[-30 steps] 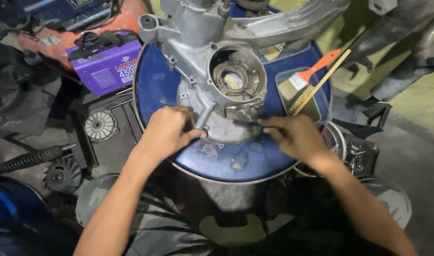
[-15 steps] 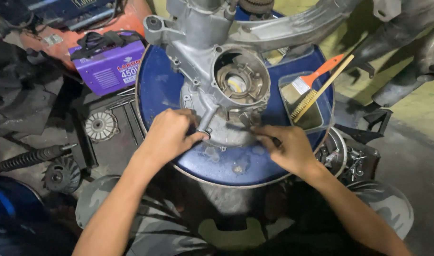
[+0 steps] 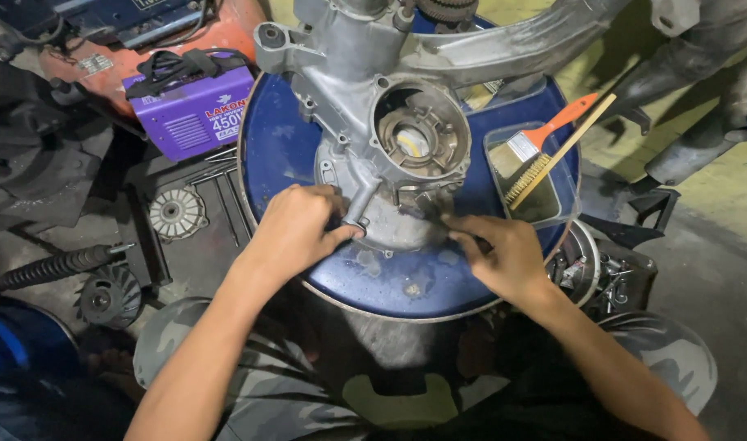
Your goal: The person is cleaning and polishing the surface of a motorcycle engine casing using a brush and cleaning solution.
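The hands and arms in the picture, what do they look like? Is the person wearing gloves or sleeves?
No gloves: the left hand and right hand are bare. Both forearms are bare too, with no sleeves, watch or rings showing.

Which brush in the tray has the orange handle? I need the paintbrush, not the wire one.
The flat paintbrush has it; the other brush has a plain wooden handle.

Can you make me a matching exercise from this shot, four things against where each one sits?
Things:
1. left hand
2. right hand
3. paintbrush
4. purple box

Places:
A. in the clear tray on the drum's right
B. off the drum, upper left
C. on the engine casing's lower left arm
D. at the casing's lower right edge

Pairs: 1-C, 2-D, 3-A, 4-B
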